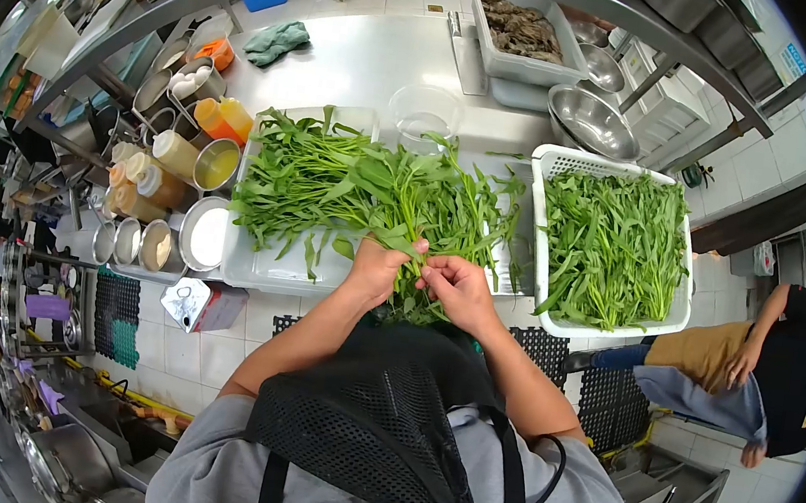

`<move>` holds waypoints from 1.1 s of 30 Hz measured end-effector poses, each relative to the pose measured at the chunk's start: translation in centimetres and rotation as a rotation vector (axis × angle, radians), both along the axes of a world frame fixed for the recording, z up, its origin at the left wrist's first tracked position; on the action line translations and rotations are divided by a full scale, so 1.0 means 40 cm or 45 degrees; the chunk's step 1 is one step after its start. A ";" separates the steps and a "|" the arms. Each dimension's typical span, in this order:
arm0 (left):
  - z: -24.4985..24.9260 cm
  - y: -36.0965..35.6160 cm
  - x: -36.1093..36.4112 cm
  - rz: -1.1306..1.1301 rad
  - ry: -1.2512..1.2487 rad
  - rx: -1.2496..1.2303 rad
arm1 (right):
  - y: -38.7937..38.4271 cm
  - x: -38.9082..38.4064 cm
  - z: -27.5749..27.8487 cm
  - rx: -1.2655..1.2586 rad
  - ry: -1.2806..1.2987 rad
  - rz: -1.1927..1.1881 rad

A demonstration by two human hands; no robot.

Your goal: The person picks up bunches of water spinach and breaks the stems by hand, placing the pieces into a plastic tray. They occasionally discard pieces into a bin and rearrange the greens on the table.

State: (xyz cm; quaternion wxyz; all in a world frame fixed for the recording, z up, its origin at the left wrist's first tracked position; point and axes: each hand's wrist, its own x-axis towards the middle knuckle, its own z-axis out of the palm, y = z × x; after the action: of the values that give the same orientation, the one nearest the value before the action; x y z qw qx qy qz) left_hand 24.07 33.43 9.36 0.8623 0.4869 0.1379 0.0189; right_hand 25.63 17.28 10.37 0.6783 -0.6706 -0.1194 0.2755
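Note:
Long-stemmed leafy greens that look like water spinach (322,178) lie heaped over a clear plastic tub (267,271) at the counter's front. My left hand (378,271) is closed around a bunch of their stems, just in front of the heap. Close beside it, my right hand (457,287) pinches stems between thumb and fingers. Some leaves hang below both hands, near my body. To the right, a white perforated basket (543,258) is filled with cut greens (612,246).
Squeeze bottles (175,154) and metal seasoning containers (206,234) crowd the left. Behind are a clear round bowl (425,115), a cleaver (467,55), a green cloth (276,43), a tub of dark food (520,26) and steel bowls (592,121). Another person (748,360) stands at right.

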 end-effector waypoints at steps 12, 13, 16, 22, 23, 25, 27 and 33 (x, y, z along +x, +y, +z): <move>0.023 -0.005 -0.002 0.022 -0.068 0.213 | 0.013 0.000 -0.043 -0.096 -0.287 -0.162; 0.026 -0.006 -0.003 0.021 -0.067 0.211 | 0.013 0.002 -0.044 -0.165 -0.361 -0.174; 0.028 -0.002 -0.005 0.020 -0.053 0.256 | 0.019 0.001 -0.040 -0.195 -0.464 -0.241; 0.017 -0.002 -0.012 -0.038 -0.060 0.239 | 0.022 0.021 -0.063 0.065 -0.026 -0.171; 0.012 0.001 -0.011 -0.068 -0.076 0.222 | 0.024 0.022 -0.059 0.063 -0.027 -0.168; 0.015 0.007 -0.014 -0.089 -0.089 0.208 | 0.034 0.020 -0.046 0.303 0.441 -0.212; 0.031 0.011 -0.019 -0.198 -0.069 0.164 | 0.031 0.026 -0.049 0.391 0.588 -0.238; 0.042 0.021 -0.027 -0.158 -0.164 0.493 | -0.038 0.043 -0.104 0.095 0.351 0.078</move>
State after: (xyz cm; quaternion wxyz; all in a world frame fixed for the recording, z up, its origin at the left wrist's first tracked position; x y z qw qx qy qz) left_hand 22.99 34.29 11.04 0.7591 0.6489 0.0462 0.0227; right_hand 27.33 15.76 6.20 0.7039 -0.5969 -0.0559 0.3810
